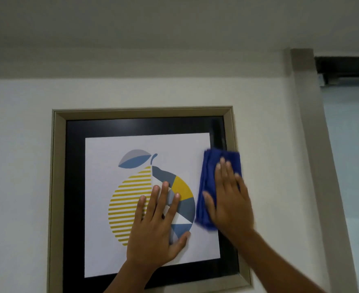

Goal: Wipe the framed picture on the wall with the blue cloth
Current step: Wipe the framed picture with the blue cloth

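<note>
One framed picture [144, 132] hangs on the white wall [20, 144], beige frame, black mat, lemon print [151, 197] in the middle. Blue cloth [208, 182] is folded into a pad and lies flat on the glass at the right edge, overlapping mat and frame rail, about mid-height. Right hand [229, 199] is on top of it, palm down, fingers spread and straight: it presses the cloth to the glass, no pinch. Left hand [155, 227] is flat and splayed on the glass over the print, holding nothing, apparently bracing the frame. Cloth edges look motion-blurred, so the wipe is likely mid-stroke. To do it well, I'd say: keep palm pressure even, run overlapping passes edge to edge, keep the pad folded, hold the brace so the frame doesn't swing. The braced spot will need a pass too, and the top left corner.
</note>
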A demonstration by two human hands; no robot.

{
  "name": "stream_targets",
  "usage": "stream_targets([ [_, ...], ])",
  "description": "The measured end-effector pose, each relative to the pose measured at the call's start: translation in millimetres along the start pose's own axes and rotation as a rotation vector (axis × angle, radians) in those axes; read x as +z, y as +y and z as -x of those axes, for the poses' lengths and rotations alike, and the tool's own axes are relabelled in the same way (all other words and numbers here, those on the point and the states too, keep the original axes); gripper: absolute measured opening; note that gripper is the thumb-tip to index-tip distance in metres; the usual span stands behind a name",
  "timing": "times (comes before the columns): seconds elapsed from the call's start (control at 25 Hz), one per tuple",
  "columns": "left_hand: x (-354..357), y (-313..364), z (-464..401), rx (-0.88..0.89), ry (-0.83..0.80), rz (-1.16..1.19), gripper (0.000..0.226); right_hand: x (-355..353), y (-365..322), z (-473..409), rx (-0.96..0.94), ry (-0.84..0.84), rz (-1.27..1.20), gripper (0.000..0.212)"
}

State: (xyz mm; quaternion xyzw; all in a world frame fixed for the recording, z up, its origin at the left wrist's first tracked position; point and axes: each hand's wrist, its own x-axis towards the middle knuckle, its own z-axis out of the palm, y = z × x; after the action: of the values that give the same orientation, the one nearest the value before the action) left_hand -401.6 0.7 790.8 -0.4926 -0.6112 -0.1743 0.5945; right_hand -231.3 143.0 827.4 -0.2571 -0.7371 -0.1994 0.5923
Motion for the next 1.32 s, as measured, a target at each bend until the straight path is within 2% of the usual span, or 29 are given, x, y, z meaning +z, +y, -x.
stream_targets([
  [0.12,-0.6,-0.3,1.8,-0.016,-0.012,-0.015,0.090,15.3,-2.5,93.5,-0.031,-0.092,0.066,0.077],
  [0.24,-6.7,0.5,-0.7,-0.012,-0.045,-0.016,0.089,13.9,-1.3,112.4,-0.054,-0.138,0.048,0.079],
  [0.36,-4.7,-1.1,1.3,-0.004,-0.046,-0.016,0.089,3.4,5.5,66.1,-0.132,-0.123,0.088,0.078],
  [0.56,2.6,-2.3,3.6,0.002,-0.027,-0.046,0.093,-21.8,0.5,-82.2,-0.073,0.003,0.082,0.078],
  [0.64,1.5,-1.1,3.0,0.005,-0.033,-0.031,0.094,-21.8,0.8,-99.6,-0.075,0.026,0.047,0.077],
  [0.76,1.5,-0.5,4.7,-0.002,-0.002,0.020,0.094,-6.5,0.6,-51.2,-0.041,0.022,-0.026,0.076],
  [0.92,-5.4,1.1,4.8,0.011,-0.010,0.024,0.095,12.7,0.2,72.8,-0.024,-0.104,0.006,0.080],
  [1.04,-9.0,0.4,2.7,0.006,-0.040,0.010,0.094,13.2,-0.1,112.5,-0.044,-0.188,0.024,0.085],
  [1.16,-7.8,-0.7,-0.1,0.009,-0.025,0.032,0.094,4.9,6.1,65.4,-0.119,-0.162,0.043,0.086],
  [1.32,-2.2,-0.2,1.9,0.006,-0.009,0.038,0.093,-21.9,5.1,-80.2,-0.093,-0.048,0.034,0.084],
])
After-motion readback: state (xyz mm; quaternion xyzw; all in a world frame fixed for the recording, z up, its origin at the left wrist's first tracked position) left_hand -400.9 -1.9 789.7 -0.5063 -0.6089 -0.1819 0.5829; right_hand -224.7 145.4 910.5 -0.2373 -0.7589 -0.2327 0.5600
